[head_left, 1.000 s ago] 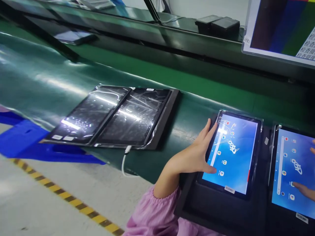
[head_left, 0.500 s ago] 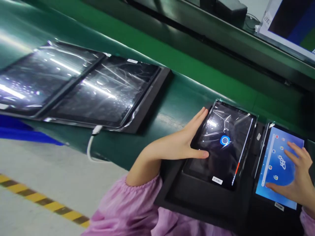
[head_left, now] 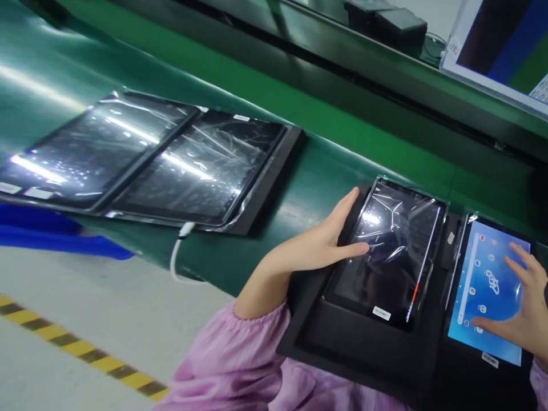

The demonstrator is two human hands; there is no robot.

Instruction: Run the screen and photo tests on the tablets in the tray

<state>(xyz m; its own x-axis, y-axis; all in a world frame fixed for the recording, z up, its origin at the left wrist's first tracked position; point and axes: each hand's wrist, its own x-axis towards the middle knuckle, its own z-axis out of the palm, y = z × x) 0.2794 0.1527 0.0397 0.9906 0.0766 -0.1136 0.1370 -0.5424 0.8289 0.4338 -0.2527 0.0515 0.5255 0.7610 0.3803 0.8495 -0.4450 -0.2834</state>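
My left hand (head_left: 327,242) lies along the left side of a dark-screened tablet (head_left: 394,262), fingers stretched out and thumb over the glass. This tablet wears clear film and rests in a black foam tray (head_left: 363,357); a red and white strip runs down its right side. At the right edge, my right hand (head_left: 524,302) has its fingers spread over a second tablet (head_left: 483,274), whose blue home screen shows app icons. Whether those fingertips touch the glass I cannot tell. Neither hand grips anything.
On the green bench (head_left: 317,171), two film-covered tablets (head_left: 98,154) (head_left: 201,165) lie side by side to the left, a white cable (head_left: 174,262) plugged in. Black boxes (head_left: 394,25) and a framed panel (head_left: 500,51) stand across the back. Yellow-black tape (head_left: 85,354) marks the floor.
The round blue icon on the left tablet's screen has gone, leaving it dark with faint text. My left thumb has moved up slightly. My right hand has shifted a little right. The view has shifted slightly.
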